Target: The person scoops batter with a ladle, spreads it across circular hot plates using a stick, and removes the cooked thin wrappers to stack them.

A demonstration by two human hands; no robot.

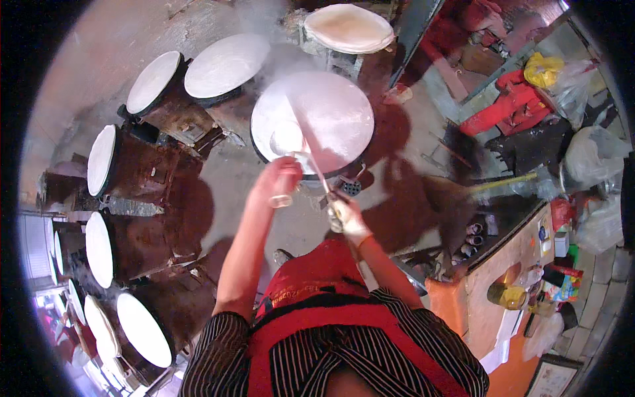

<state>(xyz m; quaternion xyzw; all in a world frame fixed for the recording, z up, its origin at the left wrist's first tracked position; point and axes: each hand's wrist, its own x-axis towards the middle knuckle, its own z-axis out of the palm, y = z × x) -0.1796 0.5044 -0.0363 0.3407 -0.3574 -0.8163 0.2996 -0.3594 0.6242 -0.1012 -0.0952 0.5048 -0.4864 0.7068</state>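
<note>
A large round griddle (pixel 340 106) covered in a pale layer stands ahead of me, with steam over it. My left hand (pixel 286 177) is closed round the handle of a ladle-like scoop (pixel 288 137), whose pale round bowl is over the griddle's near left part. The handle's round end sticks out below my fist. My right hand (pixel 345 217), in a whitish glove, grips a long thin spatula (pixel 311 149). Its narrow blade reaches across the griddle beside the scoop, and its shaft runs back along my forearm. Whether the blade touches the surface I cannot tell.
Several more round griddles curve along the left, among them one near the wall (pixel 228 65). A stand at the back holds a stack of round flat sheets (pixel 348 30). To my right are a wooden table (pixel 473 298), a red cloth (pixel 512 106) and plastic bags (pixel 595 152).
</note>
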